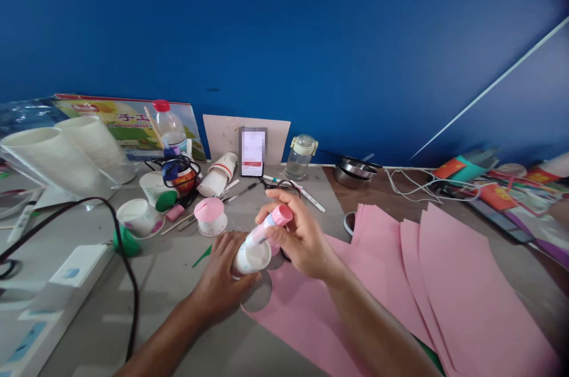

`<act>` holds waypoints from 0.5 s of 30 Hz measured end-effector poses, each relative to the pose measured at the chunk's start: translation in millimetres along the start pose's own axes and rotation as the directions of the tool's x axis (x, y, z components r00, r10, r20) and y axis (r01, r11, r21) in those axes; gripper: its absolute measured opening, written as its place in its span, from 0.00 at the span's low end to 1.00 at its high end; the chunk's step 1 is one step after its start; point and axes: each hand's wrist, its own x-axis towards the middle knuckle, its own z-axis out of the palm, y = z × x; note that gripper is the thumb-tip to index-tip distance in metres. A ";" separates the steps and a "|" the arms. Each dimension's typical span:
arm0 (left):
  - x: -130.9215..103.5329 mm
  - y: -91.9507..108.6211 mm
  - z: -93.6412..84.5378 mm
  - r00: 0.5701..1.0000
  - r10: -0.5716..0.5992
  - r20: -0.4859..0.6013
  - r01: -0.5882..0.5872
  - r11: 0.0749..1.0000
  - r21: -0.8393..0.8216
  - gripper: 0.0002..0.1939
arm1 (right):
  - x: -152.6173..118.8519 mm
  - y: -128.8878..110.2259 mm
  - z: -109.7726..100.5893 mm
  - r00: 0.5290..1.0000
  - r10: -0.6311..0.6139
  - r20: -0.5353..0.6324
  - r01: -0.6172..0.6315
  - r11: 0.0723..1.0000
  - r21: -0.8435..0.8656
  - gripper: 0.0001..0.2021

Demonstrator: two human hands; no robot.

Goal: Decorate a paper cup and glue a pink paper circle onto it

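My left hand (222, 279) is closed around a small white paper cup (252, 259) just above the grey table. In my right hand (309, 240) is a glue stick (267, 227) with a pink end, pinched between thumb and fingers. Its lower end meets or hovers at the cup's upper rim; I cannot tell whether it touches. Beyond my left hand stands a short cup topped with a pink paper disc (210, 210). Under my right forearm lies a pink paper sheet (302, 318) with a rounded cut-out in its edge.
Pink sheets (471, 294) are stacked at the right. Stacked paper cups (48, 163), a black cable (133, 282) and a white box (66, 288) occupy the left. A phone (252, 152), a glass jar (302, 157) and metal bowls (354, 172) stand along the blue wall.
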 end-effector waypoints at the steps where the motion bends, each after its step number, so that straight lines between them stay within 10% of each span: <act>1: 0.1 -0.5 0.0 1.000 0.010 0.004 -0.010 1.000 0.012 0.24 | -0.4 0.2 2.6 1.000 0.003 0.021 -0.003 1.000 -0.021 0.22; 15: -2.9 -8.6 7.6 0.988 0.120 -0.100 -0.104 0.983 0.149 0.24 | 5.2 0.5 -5.6 0.997 0.051 -0.060 -0.065 0.968 -0.241 0.18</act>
